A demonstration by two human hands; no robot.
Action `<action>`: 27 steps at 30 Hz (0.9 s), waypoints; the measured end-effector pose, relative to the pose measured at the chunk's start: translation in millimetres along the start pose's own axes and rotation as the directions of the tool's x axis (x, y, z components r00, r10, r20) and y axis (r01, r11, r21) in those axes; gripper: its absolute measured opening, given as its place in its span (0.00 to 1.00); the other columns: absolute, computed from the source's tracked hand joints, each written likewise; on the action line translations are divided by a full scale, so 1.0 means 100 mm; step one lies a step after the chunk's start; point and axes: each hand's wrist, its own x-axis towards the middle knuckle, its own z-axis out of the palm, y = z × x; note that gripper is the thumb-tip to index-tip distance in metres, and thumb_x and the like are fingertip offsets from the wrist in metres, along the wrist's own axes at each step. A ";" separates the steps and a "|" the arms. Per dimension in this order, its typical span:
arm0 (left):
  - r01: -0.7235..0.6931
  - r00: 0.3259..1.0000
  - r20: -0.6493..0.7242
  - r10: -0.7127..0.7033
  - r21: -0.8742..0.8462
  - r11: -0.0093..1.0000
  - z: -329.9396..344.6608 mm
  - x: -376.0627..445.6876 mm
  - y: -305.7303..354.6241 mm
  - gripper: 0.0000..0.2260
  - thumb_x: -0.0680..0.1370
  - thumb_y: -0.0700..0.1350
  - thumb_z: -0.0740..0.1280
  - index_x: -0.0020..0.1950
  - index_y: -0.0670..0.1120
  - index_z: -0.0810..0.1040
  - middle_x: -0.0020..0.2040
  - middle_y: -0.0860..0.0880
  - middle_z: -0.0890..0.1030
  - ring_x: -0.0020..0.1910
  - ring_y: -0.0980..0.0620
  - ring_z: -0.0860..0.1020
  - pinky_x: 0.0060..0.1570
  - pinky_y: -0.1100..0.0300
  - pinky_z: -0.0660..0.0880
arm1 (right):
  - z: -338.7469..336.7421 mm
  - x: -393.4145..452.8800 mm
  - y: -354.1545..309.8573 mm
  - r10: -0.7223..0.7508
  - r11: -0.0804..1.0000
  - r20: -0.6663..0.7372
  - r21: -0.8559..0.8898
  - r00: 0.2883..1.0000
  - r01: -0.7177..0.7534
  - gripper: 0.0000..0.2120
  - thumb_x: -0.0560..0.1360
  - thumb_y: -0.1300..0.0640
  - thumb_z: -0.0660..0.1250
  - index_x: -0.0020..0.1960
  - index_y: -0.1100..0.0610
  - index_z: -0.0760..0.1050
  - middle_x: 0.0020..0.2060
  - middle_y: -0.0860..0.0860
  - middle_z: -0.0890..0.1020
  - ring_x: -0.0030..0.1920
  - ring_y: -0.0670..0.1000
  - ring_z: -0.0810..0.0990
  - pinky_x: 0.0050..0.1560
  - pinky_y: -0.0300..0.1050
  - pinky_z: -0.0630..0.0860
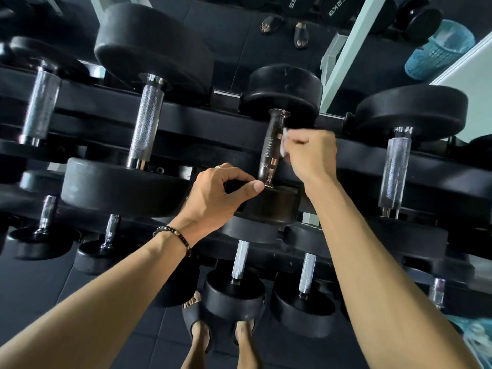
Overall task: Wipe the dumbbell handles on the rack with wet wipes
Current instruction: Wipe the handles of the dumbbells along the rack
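A small dark dumbbell lies across the top tier of the black rack (pixel 186 123), its worn metal handle (pixel 271 147) pointing away from me. My right hand (pixel 311 153) pinches a white wet wipe (pixel 284 141) against the handle's right side. My left hand (pixel 221 195) grips the near black head (pixel 271 206) of that dumbbell, thumb on its top face beside the handle's base. More dumbbells with knurled chrome handles (pixel 146 121) (pixel 394 169) lie to either side on the same tier.
A lower tier holds smaller dumbbells (pixel 234 291) just above my sandalled feet (pixel 199 339). A mirror behind the rack reflects the feet and a teal mesh basket (pixel 439 49). Black mats cover the floor.
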 end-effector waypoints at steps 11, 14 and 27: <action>0.005 1.000 -0.004 -0.005 -0.014 1.000 0.00 -0.01 0.01 0.15 0.70 0.61 0.68 0.45 0.51 0.84 0.41 0.54 0.80 0.31 0.67 0.74 0.33 0.74 0.67 | -0.13 -0.18 0.07 0.162 0.986 0.302 -0.090 0.939 -0.141 0.06 0.69 0.68 0.70 0.40 0.60 0.84 0.34 0.53 0.84 0.35 0.47 0.79 0.38 0.46 0.79; 0.015 1.000 -0.006 -0.015 -0.019 1.000 0.01 -0.02 0.02 0.15 0.70 0.60 0.69 0.46 0.50 0.85 0.40 0.55 0.79 0.32 0.67 0.74 0.34 0.73 0.68 | -0.20 -0.19 0.03 0.137 0.990 0.312 -0.022 0.940 -0.137 0.09 0.68 0.69 0.72 0.37 0.55 0.85 0.34 0.51 0.85 0.38 0.50 0.82 0.45 0.44 0.81; 0.014 1.000 0.005 -0.014 0.013 1.000 -0.01 -0.02 0.05 0.15 0.72 0.59 0.69 0.47 0.49 0.85 0.40 0.58 0.78 0.33 0.69 0.73 0.36 0.76 0.66 | -0.05 0.11 0.04 0.151 0.894 0.275 0.373 0.949 -0.250 0.16 0.71 0.75 0.61 0.42 0.59 0.83 0.38 0.53 0.84 0.37 0.50 0.81 0.47 0.46 0.82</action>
